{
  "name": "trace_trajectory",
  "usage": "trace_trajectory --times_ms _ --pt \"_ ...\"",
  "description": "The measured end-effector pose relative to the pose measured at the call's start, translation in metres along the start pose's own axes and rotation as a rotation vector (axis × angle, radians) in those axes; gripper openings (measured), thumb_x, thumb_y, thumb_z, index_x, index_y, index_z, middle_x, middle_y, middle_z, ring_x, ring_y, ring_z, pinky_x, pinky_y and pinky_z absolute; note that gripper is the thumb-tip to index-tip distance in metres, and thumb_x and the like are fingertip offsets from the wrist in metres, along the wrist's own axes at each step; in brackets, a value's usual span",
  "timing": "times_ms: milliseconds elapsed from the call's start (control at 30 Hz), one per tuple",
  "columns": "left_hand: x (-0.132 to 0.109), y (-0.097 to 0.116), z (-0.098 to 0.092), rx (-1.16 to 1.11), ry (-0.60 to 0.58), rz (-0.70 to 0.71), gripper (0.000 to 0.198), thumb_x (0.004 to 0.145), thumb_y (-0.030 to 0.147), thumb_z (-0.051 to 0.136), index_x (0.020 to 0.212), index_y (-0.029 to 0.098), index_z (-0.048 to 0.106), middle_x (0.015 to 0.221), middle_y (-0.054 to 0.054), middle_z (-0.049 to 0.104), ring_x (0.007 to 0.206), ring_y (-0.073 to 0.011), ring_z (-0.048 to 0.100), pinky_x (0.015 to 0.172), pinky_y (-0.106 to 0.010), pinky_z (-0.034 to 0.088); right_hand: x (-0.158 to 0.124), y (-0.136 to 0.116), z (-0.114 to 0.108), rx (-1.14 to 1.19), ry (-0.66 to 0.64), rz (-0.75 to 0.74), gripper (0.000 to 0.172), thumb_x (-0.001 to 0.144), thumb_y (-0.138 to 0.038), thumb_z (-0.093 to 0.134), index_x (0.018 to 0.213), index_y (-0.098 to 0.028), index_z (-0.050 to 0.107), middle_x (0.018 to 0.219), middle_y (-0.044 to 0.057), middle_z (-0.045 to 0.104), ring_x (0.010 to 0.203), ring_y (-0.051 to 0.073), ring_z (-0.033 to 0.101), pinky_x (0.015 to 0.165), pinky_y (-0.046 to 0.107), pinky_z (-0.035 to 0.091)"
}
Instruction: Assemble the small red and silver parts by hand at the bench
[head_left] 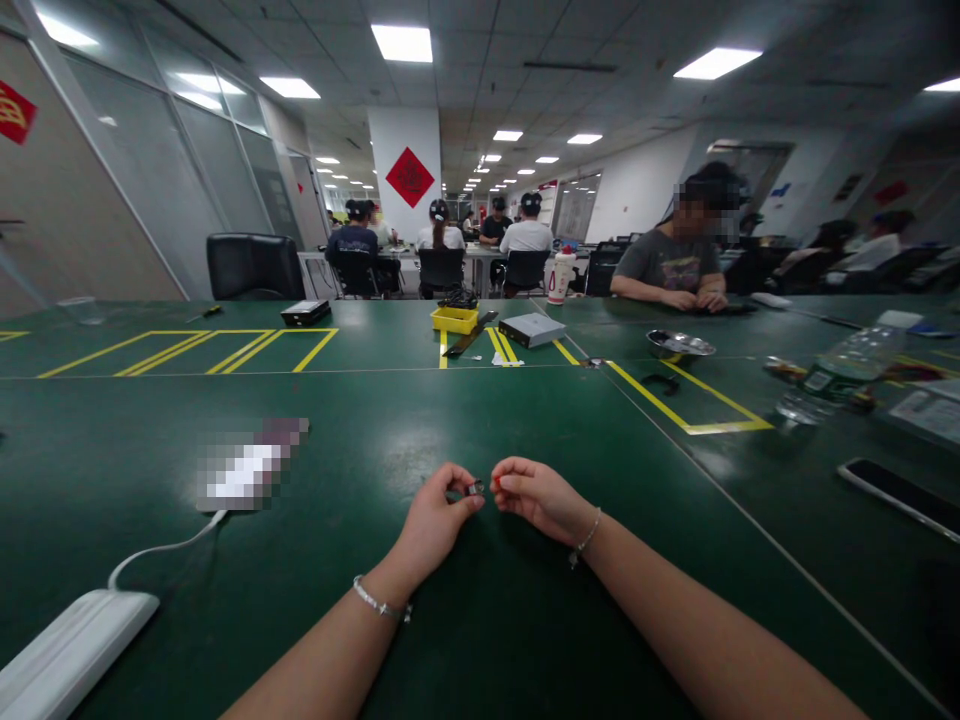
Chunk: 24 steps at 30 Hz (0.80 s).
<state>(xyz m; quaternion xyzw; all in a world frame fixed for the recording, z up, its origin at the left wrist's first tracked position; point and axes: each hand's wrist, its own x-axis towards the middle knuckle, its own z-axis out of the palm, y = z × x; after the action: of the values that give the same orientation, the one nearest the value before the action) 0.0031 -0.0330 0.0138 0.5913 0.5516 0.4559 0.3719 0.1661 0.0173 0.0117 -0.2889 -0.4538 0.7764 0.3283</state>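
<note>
Just above the green tabletop (360, 410), my two hands face each other with a small gap between the fingertips. My left hand (439, 515) pinches a small silvery metal piece (476, 487) between thumb and forefinger. It is too small to name more exactly. In my right hand (541, 497), the fingers are closed on a tiny orange-red piece (496, 482), mostly covered by the fingertips. The two small pieces are apart, not touching.
A phone (247, 470) with a white cable lies left, by a white power strip-like block (82, 645). Ahead are a yellow bin (454, 320), a grey box (531, 330) and a metal bowl (680, 345). Rightward stand a water bottle (844, 370) and another phone (904, 497). A person (675, 250) sits opposite.
</note>
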Motion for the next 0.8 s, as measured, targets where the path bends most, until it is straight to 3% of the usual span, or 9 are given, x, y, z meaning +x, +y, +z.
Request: trace_trajectory --times_ms 233,400,533,800 --pt "-0.0001 0.0031 -0.0008 -0.023 -0.019 -0.009 0.01 0.07 0.025 0.051 0.076 0.017 0.052 0.065 0.004 0.051 0.062 -0.0108 0.047 0.06 -0.023 0.037 -0.002 -0.0029 0.004 -0.021 0.01 0.019 0.018 0.063 -0.018 0.063 0.079 -0.014 0.056 0.073 0.002 0.059 0.061 0.008 0.054 0.065 0.025 0.04" --pt "0.0003 -0.0029 -0.0009 -0.016 -0.042 0.032 0.028 0.08 0.036 0.036 0.068 0.016 0.052 0.062 0.002 0.053 0.061 -0.0116 0.049 0.061 -0.023 0.037 -0.0007 0.0003 0.0041 -0.057 0.018 0.01 0.017 0.068 -0.026 0.059 0.078 -0.013 0.056 0.063 0.001 0.057 0.056 0.007 0.052 0.059 0.023 0.039" --pt "0.0002 -0.0059 -0.0004 -0.028 -0.042 0.012 0.034 0.081 0.04 0.032 0.07 0.016 0.054 0.06 0.001 0.053 0.059 -0.0122 0.049 0.059 -0.024 0.037 -0.0014 -0.0008 0.0047 -0.053 0.011 0.012 0.016 0.066 -0.022 0.062 0.078 -0.013 0.055 0.065 0.0 0.057 0.058 0.007 0.052 0.06 0.023 0.039" --pt "0.0001 0.0 -0.0004 0.002 -0.039 0.01 0.024 0.077 0.036 0.041 0.072 0.017 0.054 0.065 0.001 0.055 0.062 -0.0117 0.049 0.061 -0.023 0.037 -0.0015 -0.0015 0.003 -0.041 -0.002 0.002 0.019 0.063 -0.018 0.064 0.079 -0.014 0.056 0.075 0.001 0.059 0.062 0.008 0.054 0.065 0.025 0.04"
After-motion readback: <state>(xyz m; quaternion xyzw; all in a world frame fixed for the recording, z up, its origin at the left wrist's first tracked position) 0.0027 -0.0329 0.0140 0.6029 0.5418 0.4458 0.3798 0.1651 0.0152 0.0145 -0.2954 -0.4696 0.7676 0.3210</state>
